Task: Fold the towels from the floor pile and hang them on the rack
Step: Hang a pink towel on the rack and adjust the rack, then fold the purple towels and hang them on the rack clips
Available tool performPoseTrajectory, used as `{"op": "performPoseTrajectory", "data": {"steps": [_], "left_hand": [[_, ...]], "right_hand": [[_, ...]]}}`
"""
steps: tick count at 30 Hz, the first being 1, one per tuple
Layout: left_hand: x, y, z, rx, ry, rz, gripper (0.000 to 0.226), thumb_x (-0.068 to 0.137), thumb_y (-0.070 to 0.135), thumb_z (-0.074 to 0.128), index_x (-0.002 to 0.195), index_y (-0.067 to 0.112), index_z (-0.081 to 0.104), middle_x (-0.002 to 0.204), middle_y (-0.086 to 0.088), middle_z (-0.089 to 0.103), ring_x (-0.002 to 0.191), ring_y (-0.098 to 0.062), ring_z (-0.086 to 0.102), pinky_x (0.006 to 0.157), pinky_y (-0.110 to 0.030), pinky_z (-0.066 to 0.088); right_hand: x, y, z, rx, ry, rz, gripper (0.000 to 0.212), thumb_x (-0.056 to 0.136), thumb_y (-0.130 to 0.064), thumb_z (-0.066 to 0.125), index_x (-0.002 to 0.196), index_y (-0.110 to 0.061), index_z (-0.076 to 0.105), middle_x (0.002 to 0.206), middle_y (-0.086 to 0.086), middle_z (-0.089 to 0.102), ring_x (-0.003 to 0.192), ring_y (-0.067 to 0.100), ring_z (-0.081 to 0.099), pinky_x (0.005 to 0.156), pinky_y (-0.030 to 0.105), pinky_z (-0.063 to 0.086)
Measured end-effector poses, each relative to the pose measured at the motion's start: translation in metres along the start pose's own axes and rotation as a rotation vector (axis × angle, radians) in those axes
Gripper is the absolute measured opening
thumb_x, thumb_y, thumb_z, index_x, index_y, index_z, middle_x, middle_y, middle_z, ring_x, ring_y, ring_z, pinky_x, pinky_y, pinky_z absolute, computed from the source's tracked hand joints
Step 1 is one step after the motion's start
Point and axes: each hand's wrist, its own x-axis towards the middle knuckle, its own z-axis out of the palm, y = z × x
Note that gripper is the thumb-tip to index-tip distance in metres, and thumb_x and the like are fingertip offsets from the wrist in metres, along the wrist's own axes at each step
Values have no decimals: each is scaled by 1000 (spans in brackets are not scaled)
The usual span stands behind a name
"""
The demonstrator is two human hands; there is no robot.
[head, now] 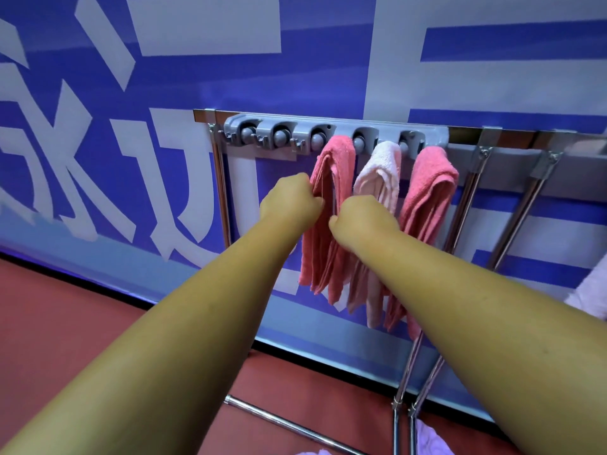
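Three folded towels hang from the grey clip rack [331, 124]: a pink towel [331, 165] on the left, a pale pink-white towel [381, 169] in the middle, a pink towel [430, 188] on the right. My left hand [290, 201] grips the left edge of the left pink towel with curled fingers. My right hand [364, 218] grips the same towel's right side, in front of the pale towel. The fingertips of both hands are hidden in the cloth.
The rack's chrome frame [220, 192] stands against a blue and white wall. Chrome legs [405, 382] reach down to the red floor [65, 307], with a chrome bar [289, 425] low across. Pale lilac cloth [591, 287] shows at the right edge and lilac cloth [427, 435] at the bottom.
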Motion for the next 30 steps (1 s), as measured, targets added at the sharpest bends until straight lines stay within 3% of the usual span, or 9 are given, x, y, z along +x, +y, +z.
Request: {"op": "performPoseTrajectory", "data": {"steps": [4,8,9,11,14,17,21,28,30], "left_hand": [[-25,-20,31,-55,-142,-127,20,79,37,55,85,21,66,83,-3,71,73,-25,69,66,-36,58],[-55,-39,62,-27,-316,-245,29,71,28,48,76,13,73,72,-8,75,64,-28,75,70,-41,67],[-64,-42,68,-18,-371,-269,25,75,25,52,79,11,72,73,-10,75,65,-29,77,72,-44,68],[-82,-47,82,-9,-491,-293,16,87,18,56,91,8,68,84,-12,76,67,-28,79,76,-47,68],[-107,-52,98,-51,-626,-306,21,97,14,50,110,5,63,95,-10,79,75,-26,81,76,-47,67],[-125,-46,105,-93,-680,-290,21,101,15,50,111,3,64,99,-9,81,72,-22,79,71,-40,66],[-146,-31,116,-132,-723,-256,21,103,17,51,113,5,65,96,-5,80,65,-17,76,65,-34,64],[-188,-9,165,-172,-799,-262,26,102,11,48,112,-3,67,98,-11,80,73,-27,76,74,-42,64],[-200,-9,186,-161,-845,-279,27,102,10,46,110,-3,69,100,-13,81,75,-29,77,69,-39,63]], "right_hand": [[-9,15,31,14,-146,72,32,99,-31,57,114,-8,74,118,15,74,107,35,73,88,37,55],[-30,28,54,128,-517,161,41,99,-14,47,81,0,82,66,16,76,52,28,72,60,39,65],[-37,31,61,131,-586,175,39,98,-13,48,85,4,81,68,19,76,51,29,70,56,39,64],[-50,39,77,117,-689,185,39,100,-14,46,92,10,75,81,23,78,62,33,71,69,45,66],[-72,54,100,138,-708,183,38,103,-14,44,89,12,68,78,21,78,60,33,71,76,54,65],[-91,70,111,169,-706,208,27,101,-12,46,96,9,62,75,19,78,51,31,69,73,57,65],[-112,90,112,256,-647,223,20,99,-9,44,88,2,56,74,17,78,48,26,67,63,45,66],[-135,149,132,346,-572,302,34,93,-10,44,84,4,74,66,9,77,56,26,74,58,39,63],[-141,168,148,368,-591,339,34,91,-14,47,84,3,75,67,11,77,65,32,78,63,45,66]]}}
